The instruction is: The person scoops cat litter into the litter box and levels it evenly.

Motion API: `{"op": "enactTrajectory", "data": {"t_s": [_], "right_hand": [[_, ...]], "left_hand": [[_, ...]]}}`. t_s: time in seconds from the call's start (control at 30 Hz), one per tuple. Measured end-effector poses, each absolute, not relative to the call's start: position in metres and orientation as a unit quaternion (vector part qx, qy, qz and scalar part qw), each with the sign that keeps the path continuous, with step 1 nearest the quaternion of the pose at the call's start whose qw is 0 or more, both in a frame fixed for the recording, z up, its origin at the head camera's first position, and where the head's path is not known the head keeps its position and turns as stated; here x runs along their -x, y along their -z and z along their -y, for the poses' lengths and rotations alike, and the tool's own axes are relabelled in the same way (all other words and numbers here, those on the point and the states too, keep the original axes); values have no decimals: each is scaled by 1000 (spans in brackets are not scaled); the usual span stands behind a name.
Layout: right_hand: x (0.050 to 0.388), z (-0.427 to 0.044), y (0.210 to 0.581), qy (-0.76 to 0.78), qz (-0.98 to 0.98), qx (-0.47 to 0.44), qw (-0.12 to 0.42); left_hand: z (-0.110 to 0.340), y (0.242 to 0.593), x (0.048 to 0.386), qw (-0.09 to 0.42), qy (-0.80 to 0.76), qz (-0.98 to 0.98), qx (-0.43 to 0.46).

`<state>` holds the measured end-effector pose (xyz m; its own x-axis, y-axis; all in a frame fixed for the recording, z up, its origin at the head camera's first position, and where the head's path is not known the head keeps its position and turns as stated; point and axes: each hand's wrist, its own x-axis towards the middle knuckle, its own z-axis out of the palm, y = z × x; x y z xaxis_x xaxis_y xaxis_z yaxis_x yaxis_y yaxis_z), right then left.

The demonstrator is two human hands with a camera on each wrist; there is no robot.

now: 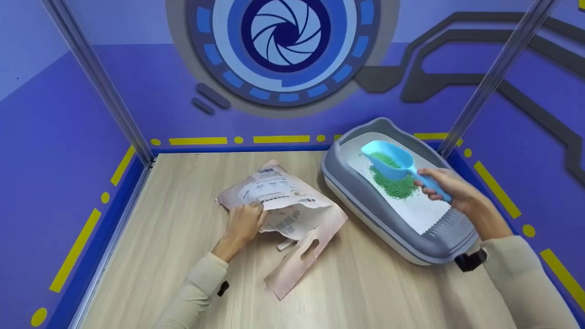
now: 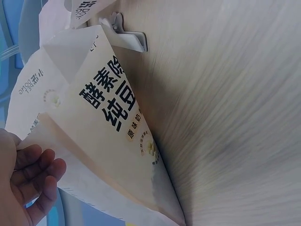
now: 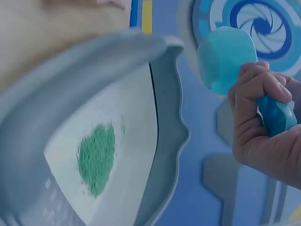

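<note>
My left hand (image 1: 244,224) pinches the edge of an opened pale pink bag (image 1: 279,183) that lies on the table, mouth toward me. The left wrist view shows the bag (image 2: 101,108) with dark printed lettering and the left hand's fingertips (image 2: 42,165) at its edge. On the right, my right hand (image 1: 450,187) grips a blue scoop (image 1: 402,165) by its handle and holds it above a grey litter box (image 1: 361,201). Green granules show in the scoop. Beneath it, a pile of green granules (image 1: 400,189) lies on the box's white bottom.
A torn strip (image 1: 297,269) with a handle slot hangs from the bag's mouth toward the front. A white clip (image 2: 127,35) lies beside the bag. Blue printed walls (image 1: 292,123) and metal posts (image 1: 98,82) enclose the wooden table (image 1: 183,183) at the back and sides.
</note>
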<state>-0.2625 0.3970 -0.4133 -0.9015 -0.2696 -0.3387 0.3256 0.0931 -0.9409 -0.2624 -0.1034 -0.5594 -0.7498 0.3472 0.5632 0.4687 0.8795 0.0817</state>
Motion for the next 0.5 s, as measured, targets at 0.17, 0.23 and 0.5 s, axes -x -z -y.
{"op": "enactTrajectory", "data": {"t_s": [0.17,0.23,0.5], "right_hand": [[294,-411,414,642,-736,-57,209],[305,-416,418,636,-740,-64,210],[333,-427,445,604,-757,-79,235]], "left_hand": [[106,560,262,277,114,929,215],[106,560,263,278,114,929,215],[103,562,264,276,111,930,218]]}}
